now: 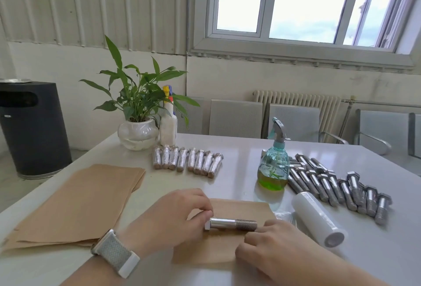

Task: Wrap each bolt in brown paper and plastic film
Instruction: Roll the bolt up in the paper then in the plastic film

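A bare steel bolt (232, 224) lies across a single sheet of brown paper (227, 245) near the table's front edge, head to the left. My left hand (168, 219) pinches the bolt's hex head. My right hand (271, 247) has its fingers curled at the threaded end and the paper there. A stack of brown paper sheets (77, 203) lies to the left. A roll of plastic film (317, 218) rests to the right. Several unwrapped bolts (337, 185) are heaped at the right, and several wrapped bolts (188, 160) stand in a row further back.
A green-filled spray bottle (273, 167) stands between the wrapped row and the loose bolts. A potted plant in a glass bowl (137, 134) and a white spray bottle (168, 126) sit at the table's far edge. A black bin (32, 126) stands on the floor at left.
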